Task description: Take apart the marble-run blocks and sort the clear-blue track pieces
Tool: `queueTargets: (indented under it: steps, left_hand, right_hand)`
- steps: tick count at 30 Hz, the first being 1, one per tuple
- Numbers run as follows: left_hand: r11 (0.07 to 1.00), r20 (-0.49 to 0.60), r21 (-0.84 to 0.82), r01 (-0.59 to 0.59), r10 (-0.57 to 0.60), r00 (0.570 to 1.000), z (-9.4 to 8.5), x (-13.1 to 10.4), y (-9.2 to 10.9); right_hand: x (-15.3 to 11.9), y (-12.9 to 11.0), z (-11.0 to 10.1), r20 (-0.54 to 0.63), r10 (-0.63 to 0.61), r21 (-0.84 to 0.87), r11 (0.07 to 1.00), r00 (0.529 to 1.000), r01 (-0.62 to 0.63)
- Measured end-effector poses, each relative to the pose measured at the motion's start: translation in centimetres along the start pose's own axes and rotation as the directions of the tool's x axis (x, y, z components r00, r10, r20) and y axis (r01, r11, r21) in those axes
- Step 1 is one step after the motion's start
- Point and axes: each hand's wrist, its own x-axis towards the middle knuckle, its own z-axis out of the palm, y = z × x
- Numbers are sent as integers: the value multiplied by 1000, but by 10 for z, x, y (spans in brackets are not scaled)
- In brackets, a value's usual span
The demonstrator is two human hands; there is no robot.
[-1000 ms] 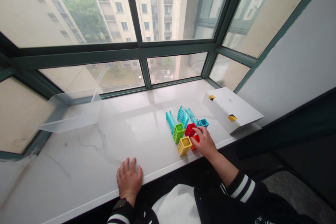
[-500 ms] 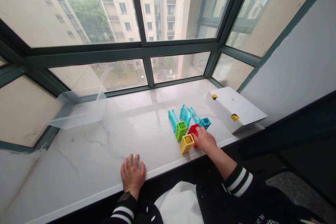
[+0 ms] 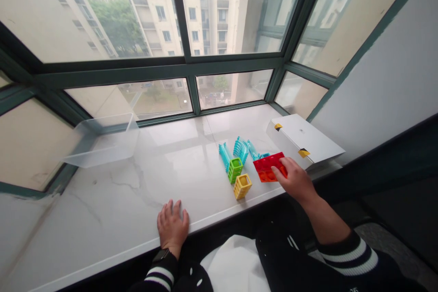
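Observation:
My right hand [image 3: 292,178] grips a red toy block [image 3: 267,167] by its right end. The block is tilted on its side above the ledge, with its hollow pattern showing. A yellow block [image 3: 242,186] stands upright near the front edge, left of the red one. Just behind it is a green block [image 3: 235,170], also upright. Turquoise ribbed track pieces [image 3: 241,149] lie farther back, and a blue block [image 3: 265,156] is mostly hidden by the red one. My left hand [image 3: 173,224] rests flat on the ledge's front edge with fingers spread, holding nothing.
A clear plastic bin [image 3: 102,148] stands at the left by the window. On the right, a white box [image 3: 304,139] with yellow-black tabs sits against the wall. The white marble-patterned ledge [image 3: 143,182] runs under the window frame [image 3: 236,61].
My right hand has lifted the red block away from beside the yellow one, moving it right and turning it onto its side. My left hand stays in place.

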Motion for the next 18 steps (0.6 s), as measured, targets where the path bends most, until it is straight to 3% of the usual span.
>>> queueTargets:
  steps: [3, 5, 8, 10, 11, 13, 15, 16, 18]
  left_hand:
    - [1000, 3, -16, 6, -5, 1000, 2, -1, -1]
    - [999, 9, -46, 14, -14, 1000, 3, 1, -2]
    - [971, 41, -220, 89, -82, 996, -3, 8, -2]
    - [875, 99, -447, 186, -158, 982, -20, 15, 2]
    - [781, 140, -577, 241, -196, 971, -32, 18, 6]
    - [525, 197, -815, 243, -143, 970, -61, 22, 17]
    - [266, 224, -937, 227, -42, 974, -89, 24, 30]
    - [197, 243, -949, 244, -30, 970, -100, 24, 36]
    - [186, 312, -928, 323, -84, 946, -110, 25, 44]
  right_hand:
    - [3, -10, -31, -233, -50, 140, 986, 971, 85]
    - [0, -24, -40, -347, -19, 286, 950, 938, 125]
    - [-13, -58, -33, -363, -12, 503, 839, 932, 207]
    - [-25, -87, -17, -247, -113, 626, 740, 962, 247]
    - [-32, -102, -6, -189, -165, 675, 694, 968, 250]
    - [-43, -131, 23, -55, -271, 750, 624, 961, 219]
    - [-53, -156, 59, 75, -289, 809, 577, 954, 111]
    - [-57, -166, 79, 145, -280, 834, 551, 949, 35]
    - [-63, -181, 117, 280, -221, 856, 497, 934, -139]
